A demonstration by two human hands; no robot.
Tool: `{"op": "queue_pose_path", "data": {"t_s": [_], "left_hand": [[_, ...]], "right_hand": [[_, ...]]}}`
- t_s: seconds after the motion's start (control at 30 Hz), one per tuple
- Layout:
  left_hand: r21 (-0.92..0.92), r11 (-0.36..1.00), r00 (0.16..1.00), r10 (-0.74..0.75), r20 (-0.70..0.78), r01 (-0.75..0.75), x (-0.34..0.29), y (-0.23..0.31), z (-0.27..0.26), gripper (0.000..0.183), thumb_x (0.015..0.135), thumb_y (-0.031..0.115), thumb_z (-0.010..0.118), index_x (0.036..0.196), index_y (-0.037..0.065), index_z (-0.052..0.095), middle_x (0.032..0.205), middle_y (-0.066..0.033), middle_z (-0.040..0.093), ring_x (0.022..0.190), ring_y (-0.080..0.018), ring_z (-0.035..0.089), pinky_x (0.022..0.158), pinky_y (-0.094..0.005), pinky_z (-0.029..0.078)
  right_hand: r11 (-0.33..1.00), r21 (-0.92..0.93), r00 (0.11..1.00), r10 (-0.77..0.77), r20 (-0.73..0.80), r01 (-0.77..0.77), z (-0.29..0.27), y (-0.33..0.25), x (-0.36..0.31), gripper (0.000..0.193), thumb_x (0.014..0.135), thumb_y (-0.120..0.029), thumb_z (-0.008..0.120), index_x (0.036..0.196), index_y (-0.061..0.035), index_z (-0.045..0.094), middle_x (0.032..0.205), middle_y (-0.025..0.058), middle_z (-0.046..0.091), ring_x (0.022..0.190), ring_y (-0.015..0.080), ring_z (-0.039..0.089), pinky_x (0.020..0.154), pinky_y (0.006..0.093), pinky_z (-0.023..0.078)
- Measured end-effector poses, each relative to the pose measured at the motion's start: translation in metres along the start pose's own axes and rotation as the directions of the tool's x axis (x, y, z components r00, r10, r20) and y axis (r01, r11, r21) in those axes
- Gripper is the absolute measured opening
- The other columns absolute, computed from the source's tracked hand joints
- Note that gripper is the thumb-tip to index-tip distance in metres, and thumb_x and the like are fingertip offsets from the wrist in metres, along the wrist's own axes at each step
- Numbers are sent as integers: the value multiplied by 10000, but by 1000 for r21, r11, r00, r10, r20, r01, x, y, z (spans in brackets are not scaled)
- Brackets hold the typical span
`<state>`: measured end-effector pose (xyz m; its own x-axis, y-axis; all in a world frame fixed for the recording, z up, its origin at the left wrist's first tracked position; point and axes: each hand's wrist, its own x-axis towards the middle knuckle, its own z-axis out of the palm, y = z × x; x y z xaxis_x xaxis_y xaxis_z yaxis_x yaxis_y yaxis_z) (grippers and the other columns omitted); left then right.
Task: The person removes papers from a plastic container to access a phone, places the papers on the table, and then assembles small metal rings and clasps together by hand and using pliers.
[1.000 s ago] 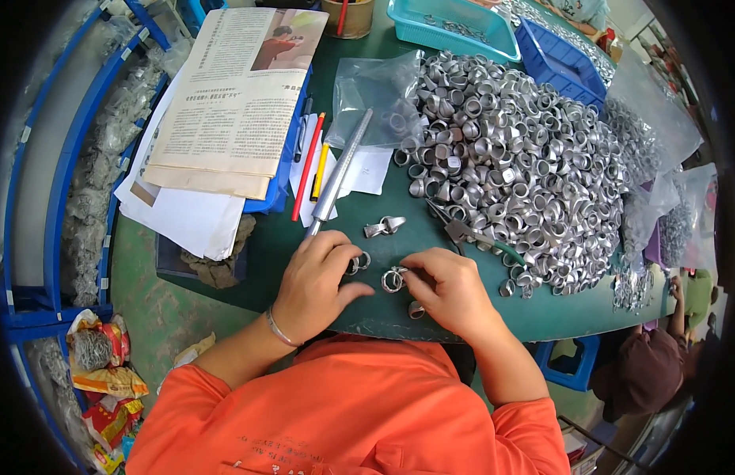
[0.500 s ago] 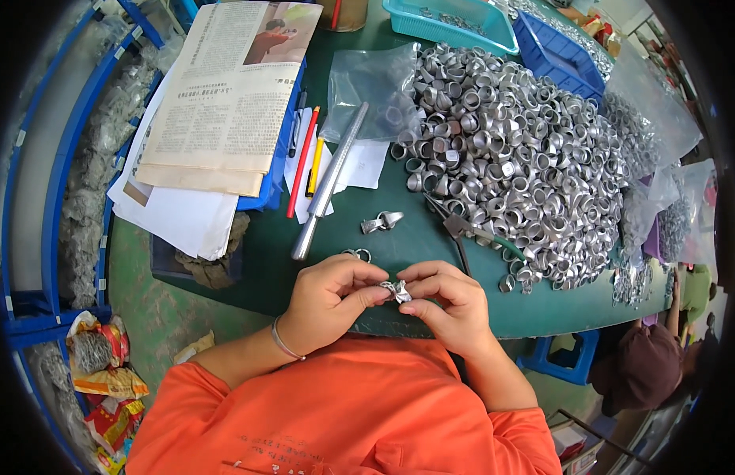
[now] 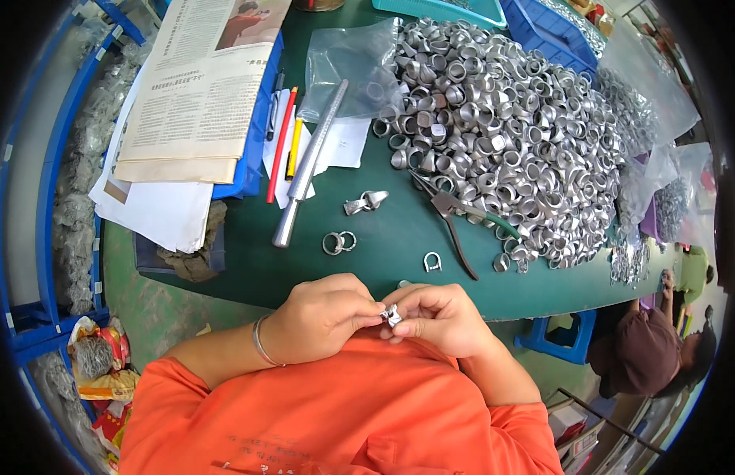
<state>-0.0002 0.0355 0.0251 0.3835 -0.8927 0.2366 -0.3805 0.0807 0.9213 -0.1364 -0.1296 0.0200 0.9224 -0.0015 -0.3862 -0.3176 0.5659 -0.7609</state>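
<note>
Close in front of my orange shirt, both hands meet at a small silver-coloured ring [image 3: 393,317]. My left hand [image 3: 324,321] pinches one side of it between thumb and fingertips. On the other side, the thumb and fingers of my right hand [image 3: 440,318] are closed on the same ring, partly covering it. Beyond my hands, a pair of rings [image 3: 339,243] lies on the green table [image 3: 256,273], with a single ring [image 3: 433,262] farther right. Another cluster of ring pieces [image 3: 366,203] lies behind them. Green-handled pliers [image 3: 446,207] rest with their jaws against the big ring pile [image 3: 502,134].
At left lie a tapered metal ring stick [image 3: 310,166], a red pencil [image 3: 282,146], a yellow pen [image 3: 294,150] and newspapers [image 3: 189,103]. A plastic bag [image 3: 347,67], a teal basket [image 3: 446,11] and a blue crate [image 3: 548,32] stand behind. Another person [image 3: 640,352] is at far right.
My hands have drawn closer to my body with the ring, uncovering the ring pair and the single ring on the table. The view has shifted slightly; table things appear higher and farther left.
</note>
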Motion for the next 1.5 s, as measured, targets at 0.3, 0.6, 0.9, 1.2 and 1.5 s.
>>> {"op": "queue_pose_path", "data": {"t_s": [0.3, 0.6, 0.9, 1.2, 1.5], "left_hand": [[47, 996, 994, 66, 89, -71, 3, 2, -2, 133, 744, -41, 682, 858, 8, 634, 780, -100, 586, 653, -244, 605, 563, -300, 506], [-409, 849, 942, -307, 135, 336, 8, 3, -9, 152, 768, -11, 711, 890, -8, 620, 949, -94, 608, 796, -120, 631, 683, -243, 553], [-159, 979, 984, -102, 144, 125, 12, 4, -9, 131, 731, -14, 728, 830, 13, 646, 902, -118, 652, 797, -233, 650, 692, -294, 530], [135, 991, 988, 0, 154, -21, 2, -1, -8, 155, 784, 30, 662, 897, 5, 559, 800, -129, 585, 712, -299, 592, 616, -354, 493], [-441, 804, 916, -366, 163, 400, -8, -7, -4, 98, 828, 44, 666, 877, 1, 593, 780, -62, 613, 754, -139, 628, 649, -256, 509]], "right_hand": [[974, -226, 998, -1, -69, -15, 11, 1, -15, 84, 804, 12, 691, 802, 20, 607, 968, 77, 644, 757, 61, 579, 628, 205, 470], [218, -786, 707, -614, 350, 578, 1, -7, 0, 198, 671, 46, 700, 818, 17, 570, 1024, 185, 621, 737, 275, 603, 632, 319, 517], [187, -766, 643, -681, 349, 615, 5, -10, 7, 214, 669, 11, 727, 833, 10, 590, 1000, 170, 637, 763, 280, 601, 642, 338, 515], [-21, -900, 731, -575, 367, 435, 16, -7, 1, 202, 674, -73, 771, 768, -14, 602, 884, 114, 616, 722, 264, 574, 656, 341, 490], [384, -786, 783, -592, 194, 485, 18, -5, 9, 289, 671, 11, 741, 935, -13, 625, 985, 110, 644, 818, 264, 581, 749, 329, 472]]}}
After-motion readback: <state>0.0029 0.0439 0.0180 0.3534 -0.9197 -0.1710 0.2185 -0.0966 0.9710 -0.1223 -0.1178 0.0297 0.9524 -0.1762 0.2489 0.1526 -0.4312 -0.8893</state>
